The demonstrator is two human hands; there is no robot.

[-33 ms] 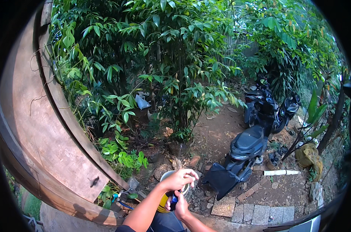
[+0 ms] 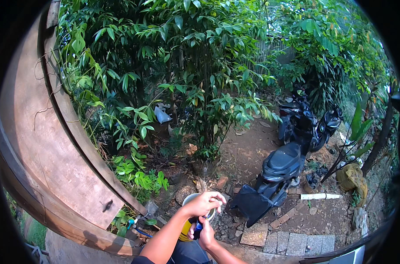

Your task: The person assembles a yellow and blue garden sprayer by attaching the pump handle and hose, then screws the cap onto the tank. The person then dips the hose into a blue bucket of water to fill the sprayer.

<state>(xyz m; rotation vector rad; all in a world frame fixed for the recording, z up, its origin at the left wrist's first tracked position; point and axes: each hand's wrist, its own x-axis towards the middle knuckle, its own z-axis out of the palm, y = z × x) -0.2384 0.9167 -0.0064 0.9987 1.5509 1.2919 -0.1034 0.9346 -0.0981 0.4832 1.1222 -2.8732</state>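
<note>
My right hand point(image 2: 205, 235) is closed around a small dark blue object point(image 2: 198, 229), whose kind I cannot make out. Just above it, my left hand point(image 2: 203, 204) is bent at the wrist with its fingers curled. Something small may be pinched there, but the fingers hide it. Both hands are over a yellow and white bucket point(image 2: 185, 230), and they cover much of its opening. Below them shows dark clothing point(image 2: 187, 252) on my leg.
A black motor scooter point(image 2: 281, 163) is parked on the soil at right, near paving slabs point(image 2: 297, 243). Leafy shrubs point(image 2: 204, 83) fill the back. At left run a wooden board point(image 2: 55, 127) and a tap point(image 2: 132, 222) with a blue hose. A tan bag point(image 2: 353, 178) lies far right.
</note>
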